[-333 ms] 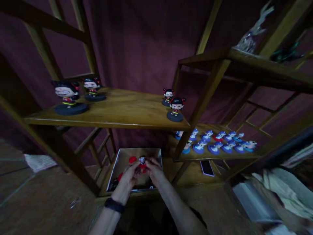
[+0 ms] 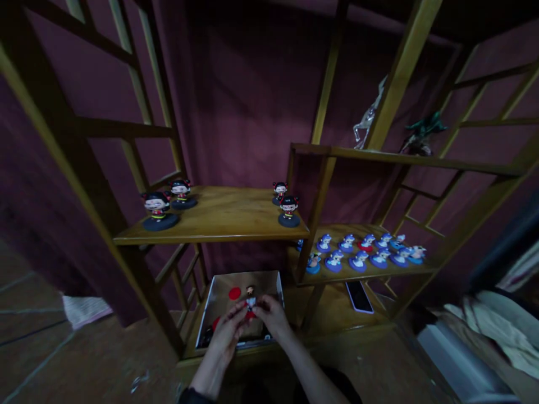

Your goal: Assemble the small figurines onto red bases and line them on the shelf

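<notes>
Over an open cardboard box on the low shelf, both hands hold a small figurine with a dark-haired head, a pale body and red at its base. My left hand has its fingers closed on the figurine's left side. From the right, my right hand pinches it near the body. Fingers cover part of the figurine, so its lower end is hard to make out. Inside the box lie a red disc, more red pieces and dark items at the near left corner, partly hidden by my left hand.
Above the box, a wooden shelf carries black-haired figurines on dark bases. Several purple-haired figurines stand on the right shelf, above a phone. Higher up are a clear animal ornament and a green ornament. Wooden posts frame the shelves.
The camera view has tilted up, so the shelves sit lower in the picture. Both hands stay on the figurine over the box, and more of its head and body shows between the fingers.
</notes>
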The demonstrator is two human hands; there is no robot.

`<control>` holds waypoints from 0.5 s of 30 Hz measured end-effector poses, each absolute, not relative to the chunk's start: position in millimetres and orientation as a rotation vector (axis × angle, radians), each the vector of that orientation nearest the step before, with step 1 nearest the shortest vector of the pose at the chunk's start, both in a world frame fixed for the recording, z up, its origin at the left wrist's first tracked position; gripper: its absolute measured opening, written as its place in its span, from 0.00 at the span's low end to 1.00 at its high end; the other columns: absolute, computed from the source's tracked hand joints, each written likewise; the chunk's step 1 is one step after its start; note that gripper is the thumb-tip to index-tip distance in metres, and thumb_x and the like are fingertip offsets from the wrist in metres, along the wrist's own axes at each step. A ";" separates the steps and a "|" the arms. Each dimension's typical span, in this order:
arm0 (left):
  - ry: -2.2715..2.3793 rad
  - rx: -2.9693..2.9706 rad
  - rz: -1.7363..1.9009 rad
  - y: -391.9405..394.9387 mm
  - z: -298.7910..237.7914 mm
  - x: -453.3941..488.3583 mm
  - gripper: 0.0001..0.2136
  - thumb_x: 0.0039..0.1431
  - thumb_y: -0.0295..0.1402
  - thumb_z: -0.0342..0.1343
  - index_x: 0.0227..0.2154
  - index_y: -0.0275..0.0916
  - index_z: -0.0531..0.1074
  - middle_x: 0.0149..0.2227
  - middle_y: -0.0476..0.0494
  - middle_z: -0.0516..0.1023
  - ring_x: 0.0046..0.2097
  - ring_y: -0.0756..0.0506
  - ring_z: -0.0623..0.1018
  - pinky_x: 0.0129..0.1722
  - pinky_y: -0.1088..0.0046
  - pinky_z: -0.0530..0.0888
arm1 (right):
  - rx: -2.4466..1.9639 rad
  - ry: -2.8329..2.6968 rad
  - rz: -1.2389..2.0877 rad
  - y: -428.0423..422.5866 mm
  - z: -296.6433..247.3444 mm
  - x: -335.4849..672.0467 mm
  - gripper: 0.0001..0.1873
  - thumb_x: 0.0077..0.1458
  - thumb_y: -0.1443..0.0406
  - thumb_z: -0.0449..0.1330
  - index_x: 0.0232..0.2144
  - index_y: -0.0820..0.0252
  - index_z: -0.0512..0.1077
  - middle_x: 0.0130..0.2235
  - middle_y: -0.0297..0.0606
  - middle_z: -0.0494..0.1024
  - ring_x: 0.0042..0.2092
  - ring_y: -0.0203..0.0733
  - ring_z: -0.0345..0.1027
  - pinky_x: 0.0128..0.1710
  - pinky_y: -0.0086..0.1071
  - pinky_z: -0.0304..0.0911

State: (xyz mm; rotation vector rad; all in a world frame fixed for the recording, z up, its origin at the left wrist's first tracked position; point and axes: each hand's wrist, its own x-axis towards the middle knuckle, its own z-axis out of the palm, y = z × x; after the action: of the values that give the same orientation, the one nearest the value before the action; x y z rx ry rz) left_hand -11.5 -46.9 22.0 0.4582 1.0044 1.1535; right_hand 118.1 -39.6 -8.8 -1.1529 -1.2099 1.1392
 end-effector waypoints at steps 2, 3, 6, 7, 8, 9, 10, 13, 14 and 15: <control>1.013 0.494 1.154 -60.6 23.7 -15.5 0.11 0.42 0.21 0.62 0.32 0.34 0.74 0.30 0.43 0.78 0.29 0.50 0.77 0.31 0.76 0.74 | -1.170 -1.285 1.114 -52.2 -4.3 116.9 0.07 0.43 0.62 0.60 0.26 0.58 0.70 0.28 0.31 0.73 0.34 0.39 0.67 0.36 0.31 0.62; 1.026 0.506 1.154 -66.7 24.4 -17.6 0.11 0.40 0.22 0.63 0.31 0.34 0.74 0.30 0.44 0.78 0.29 0.50 0.77 0.31 0.76 0.74 | -1.170 -1.310 1.105 -58.7 -1.0 115.1 0.06 0.43 0.62 0.60 0.26 0.58 0.70 0.29 0.32 0.73 0.34 0.39 0.67 0.36 0.31 0.62; 1.094 0.512 1.167 -82.4 28.4 -23.9 0.12 0.39 0.24 0.64 0.31 0.34 0.74 0.29 0.44 0.78 0.28 0.50 0.77 0.30 0.76 0.74 | -1.162 -1.358 1.070 -76.9 13.0 106.5 0.05 0.43 0.64 0.59 0.28 0.57 0.70 0.30 0.32 0.74 0.35 0.40 0.69 0.36 0.33 0.62; 1.107 0.513 1.172 -87.2 31.2 -25.7 0.12 0.38 0.24 0.64 0.30 0.35 0.74 0.28 0.44 0.78 0.28 0.50 0.77 0.30 0.76 0.74 | -1.162 -1.371 1.058 -82.4 18.9 103.6 0.05 0.44 0.64 0.59 0.28 0.57 0.70 0.30 0.33 0.75 0.35 0.40 0.69 0.36 0.33 0.63; 1.113 0.515 1.183 -92.0 35.0 -27.3 0.12 0.38 0.24 0.65 0.30 0.35 0.74 0.28 0.45 0.77 0.28 0.50 0.77 0.30 0.76 0.73 | -1.166 -1.387 1.047 -87.7 25.3 101.0 0.05 0.44 0.65 0.59 0.28 0.57 0.70 0.30 0.33 0.75 0.35 0.41 0.69 0.36 0.33 0.63; 1.112 0.518 1.193 -96.9 40.0 -28.5 0.12 0.38 0.24 0.65 0.30 0.35 0.74 0.27 0.45 0.77 0.28 0.50 0.77 0.30 0.76 0.73 | -1.175 -1.406 1.035 -92.9 32.3 98.9 0.05 0.44 0.65 0.59 0.28 0.57 0.71 0.30 0.33 0.75 0.35 0.41 0.69 0.36 0.33 0.63; 1.109 0.522 1.206 -102.0 46.2 -29.4 0.12 0.38 0.24 0.64 0.30 0.35 0.74 0.27 0.46 0.77 0.28 0.50 0.77 0.30 0.76 0.73 | -1.189 -1.426 1.017 -98.0 40.0 97.6 0.05 0.44 0.66 0.59 0.28 0.57 0.71 0.30 0.33 0.75 0.35 0.41 0.69 0.36 0.33 0.63; 1.084 0.543 1.233 -118.0 70.5 -30.9 0.11 0.38 0.25 0.65 0.29 0.34 0.74 0.26 0.46 0.77 0.27 0.51 0.76 0.29 0.78 0.72 | -1.238 -1.502 0.949 -113.1 67.5 97.1 0.06 0.45 0.66 0.57 0.30 0.57 0.71 0.31 0.33 0.75 0.35 0.40 0.70 0.36 0.32 0.63; 1.056 0.558 1.223 -123.1 80.0 -31.2 0.11 0.38 0.25 0.65 0.29 0.34 0.74 0.27 0.45 0.77 0.27 0.51 0.76 0.29 0.78 0.72 | -1.254 -1.537 0.921 -117.8 78.3 97.7 0.07 0.46 0.67 0.57 0.31 0.56 0.71 0.31 0.33 0.75 0.35 0.40 0.70 0.36 0.31 0.62; 1.021 0.576 1.216 -128.0 89.6 -31.6 0.12 0.38 0.25 0.65 0.30 0.33 0.74 0.27 0.45 0.77 0.28 0.51 0.76 0.29 0.78 0.72 | -1.266 -1.579 0.894 -122.1 89.7 98.4 0.08 0.46 0.67 0.57 0.32 0.56 0.71 0.32 0.33 0.75 0.35 0.39 0.70 0.35 0.30 0.62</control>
State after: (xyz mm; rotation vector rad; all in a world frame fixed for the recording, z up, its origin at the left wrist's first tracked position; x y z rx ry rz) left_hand -31.6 -128.0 89.6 0.5761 1.0212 1.2158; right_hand 98.4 -122.1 89.7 -1.2663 -1.5789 0.8937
